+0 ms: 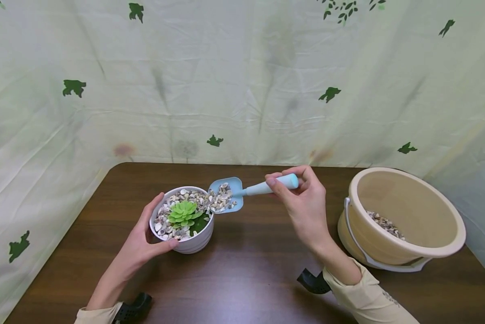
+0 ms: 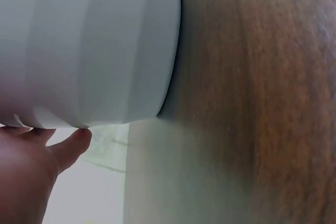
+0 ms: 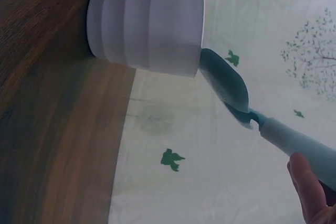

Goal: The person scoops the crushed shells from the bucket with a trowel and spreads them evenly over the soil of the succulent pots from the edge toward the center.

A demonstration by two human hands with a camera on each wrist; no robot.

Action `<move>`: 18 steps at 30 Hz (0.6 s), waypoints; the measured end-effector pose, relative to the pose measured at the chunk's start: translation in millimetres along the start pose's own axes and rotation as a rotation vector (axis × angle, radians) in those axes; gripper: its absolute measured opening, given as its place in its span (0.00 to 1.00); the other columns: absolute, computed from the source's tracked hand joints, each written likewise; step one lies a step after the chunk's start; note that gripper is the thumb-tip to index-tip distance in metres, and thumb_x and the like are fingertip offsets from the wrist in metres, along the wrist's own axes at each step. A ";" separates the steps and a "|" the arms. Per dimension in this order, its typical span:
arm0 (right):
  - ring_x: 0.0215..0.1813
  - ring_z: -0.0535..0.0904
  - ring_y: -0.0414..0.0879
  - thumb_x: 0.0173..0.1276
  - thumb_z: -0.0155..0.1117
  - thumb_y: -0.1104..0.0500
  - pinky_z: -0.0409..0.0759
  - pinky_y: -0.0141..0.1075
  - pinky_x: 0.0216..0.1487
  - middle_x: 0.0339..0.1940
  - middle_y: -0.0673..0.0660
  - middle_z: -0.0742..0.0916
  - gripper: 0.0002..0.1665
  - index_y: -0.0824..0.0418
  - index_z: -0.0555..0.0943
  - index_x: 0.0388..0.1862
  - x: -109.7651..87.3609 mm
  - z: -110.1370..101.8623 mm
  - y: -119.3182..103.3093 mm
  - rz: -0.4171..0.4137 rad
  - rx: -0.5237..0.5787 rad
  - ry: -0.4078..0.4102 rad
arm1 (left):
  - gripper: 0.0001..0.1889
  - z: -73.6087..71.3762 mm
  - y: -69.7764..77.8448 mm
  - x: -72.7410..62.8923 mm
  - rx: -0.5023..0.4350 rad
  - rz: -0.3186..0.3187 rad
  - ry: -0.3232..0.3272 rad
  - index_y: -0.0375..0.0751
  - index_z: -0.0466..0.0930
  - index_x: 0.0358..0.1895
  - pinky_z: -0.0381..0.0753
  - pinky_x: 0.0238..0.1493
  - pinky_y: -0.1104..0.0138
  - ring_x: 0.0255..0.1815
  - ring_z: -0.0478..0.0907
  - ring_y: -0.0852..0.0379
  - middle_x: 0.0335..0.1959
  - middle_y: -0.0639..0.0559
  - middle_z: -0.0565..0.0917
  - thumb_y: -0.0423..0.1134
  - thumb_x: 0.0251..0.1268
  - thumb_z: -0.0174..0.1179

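Observation:
A white ribbed pot [image 1: 193, 244] stands on the table, holding a green succulent [image 1: 183, 213] among small shells and pebbles. My left hand [image 1: 138, 240] grips the pot from its left side, thumb at the near rim and fingers around the far left. In my right hand [image 1: 305, 204] the handle of a light blue hand trowel [image 1: 262, 188] is pinched. The trowel's blade carries shells [image 1: 222, 199] and its tip lies at the pot's right rim. From the right wrist view, the blade [image 3: 226, 80] slopes down against the rim of the upright pot [image 3: 152, 24].
A beige bucket [image 1: 351, 225] with a grey handle stands on the right of the brown table [image 1: 250, 274], with shells [image 1: 386, 225] at its bottom. Behind the table hangs a pale curtain [image 1: 242, 81] with green leaf prints.

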State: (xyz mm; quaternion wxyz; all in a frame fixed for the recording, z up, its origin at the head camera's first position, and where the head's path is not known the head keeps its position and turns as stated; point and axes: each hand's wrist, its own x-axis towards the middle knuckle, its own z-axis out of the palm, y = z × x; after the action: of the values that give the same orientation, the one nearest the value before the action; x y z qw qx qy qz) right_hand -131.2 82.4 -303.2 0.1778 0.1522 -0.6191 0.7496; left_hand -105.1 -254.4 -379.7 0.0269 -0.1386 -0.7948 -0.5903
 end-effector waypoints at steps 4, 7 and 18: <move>0.41 0.85 0.56 0.59 0.73 0.68 0.83 0.48 0.41 0.39 0.65 0.88 0.18 0.71 0.73 0.43 -0.8 1.1 -0.3 -0.015 -0.028 -0.006 | 0.54 0.6 -1.5 0.2 0.018 0.017 0.025 0.57 0.49 0.78 0.57 0.59 0.80 0.68 0.58 0.60 0.74 0.48 0.55 0.28 0.49 0.71; 0.41 0.86 0.55 0.59 0.73 0.68 0.83 0.45 0.41 0.40 0.65 0.88 0.18 0.70 0.73 0.43 -1.3 1.4 0.1 -0.030 -0.051 -0.011 | 0.56 1.7 -2.5 0.8 0.028 0.019 0.044 0.60 0.49 0.78 0.56 0.60 0.79 0.68 0.57 0.60 0.74 0.49 0.56 0.28 0.47 0.73; 0.40 0.86 0.54 0.60 0.72 0.68 0.84 0.43 0.40 0.40 0.64 0.88 0.17 0.70 0.74 0.43 -2.3 1.8 1.3 -0.067 -0.071 -0.018 | 0.58 2.3 -4.2 -0.2 0.056 0.012 0.039 0.60 0.49 0.78 0.55 0.59 0.79 0.69 0.54 0.57 0.74 0.50 0.53 0.30 0.44 0.74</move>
State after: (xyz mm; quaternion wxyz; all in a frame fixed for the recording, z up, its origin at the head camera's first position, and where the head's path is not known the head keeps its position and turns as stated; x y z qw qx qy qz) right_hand -129.8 80.2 -305.0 0.2026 0.1731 -0.6415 0.7194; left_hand -105.7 -253.3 -384.3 0.0499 -0.1312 -0.8095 -0.5702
